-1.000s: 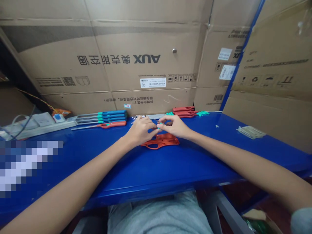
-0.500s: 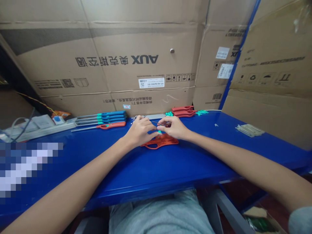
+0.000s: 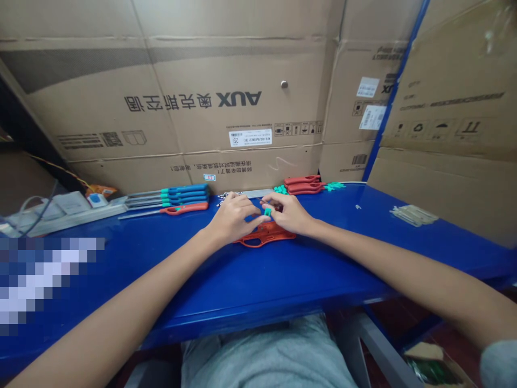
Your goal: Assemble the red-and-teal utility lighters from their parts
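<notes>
A small teal piece [image 3: 267,212] is pinched between left hand [image 3: 234,218] and right hand [image 3: 288,213], both grips closed on it for steadiness. It is held just above the orange shell [image 3: 264,235] on the desk [image 3: 242,280].

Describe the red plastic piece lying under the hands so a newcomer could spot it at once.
On the blue table, look mid-width, where the left hand and right hand meet around a small green piece. The red shell lies flat beneath them, on its own; the other red shells sit stacked back against the cardboard boxes.
</notes>
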### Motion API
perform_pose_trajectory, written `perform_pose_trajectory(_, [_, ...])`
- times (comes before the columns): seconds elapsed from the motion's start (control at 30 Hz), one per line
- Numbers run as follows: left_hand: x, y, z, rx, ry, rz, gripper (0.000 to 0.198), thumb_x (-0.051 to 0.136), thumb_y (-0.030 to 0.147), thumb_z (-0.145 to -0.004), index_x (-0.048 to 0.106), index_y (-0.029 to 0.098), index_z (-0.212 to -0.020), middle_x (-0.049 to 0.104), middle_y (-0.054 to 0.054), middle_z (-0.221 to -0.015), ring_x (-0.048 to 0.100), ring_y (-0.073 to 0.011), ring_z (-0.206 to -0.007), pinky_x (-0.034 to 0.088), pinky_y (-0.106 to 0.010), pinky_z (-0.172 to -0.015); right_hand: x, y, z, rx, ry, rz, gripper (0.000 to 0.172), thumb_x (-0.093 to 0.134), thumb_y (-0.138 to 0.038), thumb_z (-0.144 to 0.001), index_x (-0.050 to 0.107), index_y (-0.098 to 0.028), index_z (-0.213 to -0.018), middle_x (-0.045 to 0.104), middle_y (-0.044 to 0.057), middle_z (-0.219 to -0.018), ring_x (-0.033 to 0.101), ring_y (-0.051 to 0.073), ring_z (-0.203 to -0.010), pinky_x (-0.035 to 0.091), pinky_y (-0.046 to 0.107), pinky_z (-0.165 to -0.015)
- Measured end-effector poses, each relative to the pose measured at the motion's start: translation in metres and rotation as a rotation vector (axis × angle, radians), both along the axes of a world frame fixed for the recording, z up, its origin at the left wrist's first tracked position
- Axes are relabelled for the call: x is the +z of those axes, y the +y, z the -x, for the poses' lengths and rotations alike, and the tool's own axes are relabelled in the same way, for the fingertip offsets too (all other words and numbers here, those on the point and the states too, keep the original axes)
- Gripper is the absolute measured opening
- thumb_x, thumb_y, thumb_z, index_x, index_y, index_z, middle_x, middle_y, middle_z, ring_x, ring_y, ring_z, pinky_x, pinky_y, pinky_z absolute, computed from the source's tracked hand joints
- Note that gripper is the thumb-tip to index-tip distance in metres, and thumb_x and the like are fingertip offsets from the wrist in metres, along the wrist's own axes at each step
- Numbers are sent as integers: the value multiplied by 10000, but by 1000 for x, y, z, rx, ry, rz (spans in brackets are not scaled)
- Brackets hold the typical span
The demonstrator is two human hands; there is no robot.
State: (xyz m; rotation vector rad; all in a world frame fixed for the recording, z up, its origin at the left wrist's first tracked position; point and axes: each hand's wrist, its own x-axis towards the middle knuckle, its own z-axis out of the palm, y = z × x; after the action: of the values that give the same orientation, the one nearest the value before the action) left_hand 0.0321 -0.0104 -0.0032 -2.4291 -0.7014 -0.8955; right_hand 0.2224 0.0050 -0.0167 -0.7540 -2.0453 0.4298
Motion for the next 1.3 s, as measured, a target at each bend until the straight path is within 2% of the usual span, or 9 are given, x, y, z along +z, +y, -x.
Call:
perform_pose_trajectory(0.23, [-1,4,5,69,43,34,248,576,372,-906,695,197,-777,709,-24,-736,583,-162,-705,319,-310,-677,2,3,-1,85,68,145,175,615,-300,-793,607,-148,-879,608,9,-710,499,97,-559,406,232,-530])
perform_pose_trajectory(0.43, [-1,6,8,69,58,32,199,597,316,-886,690,188,-767,711,-23,-743,590,-166,-723,318,-320,-688,4,0,-1,95,28,142,177,629,-317,-793,632,-141,-811,626,17,-701,489,89,-536,397,236,-515])
perform_pose_trajectory(0.57, [-1,5,7,70,69,28,186,602,321,-877,697,187,-789,719,-37,-784,593,-175,-747,326,-323,-693,3,1,-2,80,74,131,228,692,-340,-735,627,-140,-824,625,23,-710,532,113,-585,424,251,-543])
perform_pose_trajectory(0.7, [-1,4,7,61,69,20,172,599,303,-874,704,182,-809,724,-48,-809,603,-181,-768,337,-324,-702,3,2,-2,64,103,103,248,706,-308,-721,621,-145,-888,618,13,-699,534,111,-578,427,248,-545])
perform_pose_trajectory(0.97, [-1,3,4,55,48,14,231,588,356,-891,701,199,-765,703,-21,-723,594,-165,-703,332,-317,-674,3,2,-1,55,70,76,131,630,-262,-782,611,-154,-853,568,-18,-618,494,96,-528,388,229,-515])
perform_pose_trajectory(1.07, [0,1,3,31,19,11,297,567,414,-909,694,193,-756,700,-27,-715,591,-162,-688,337,-318,-669,2,4,-2,43,56,75,82,582,-179,-772,608,-155,-846,508,-47,-578,439,84,-500,338,218,-498])
perform_pose_trajectory(1.17, [0,0,1,20,-5,13,301,558,447,-912,683,190,-817,705,-35,-745,589,-169,-703,353,-318,-675,-1,5,-3,41,42,116,168,543,-95,-719,615,-158,-857,509,-56,-568,435,84,-498,323,212,-498])
perform_pose_trajectory(1.3, [0,-1,0,10,-32,47,280,576,449,-900,634,180,-954,699,-38,-804,594,-184,-752,394,-322,-710,-1,4,-3,77,60,165,279,517,-52,-673,615,-157,-911,617,-25,-642,531,106,-554,386,219,-539])
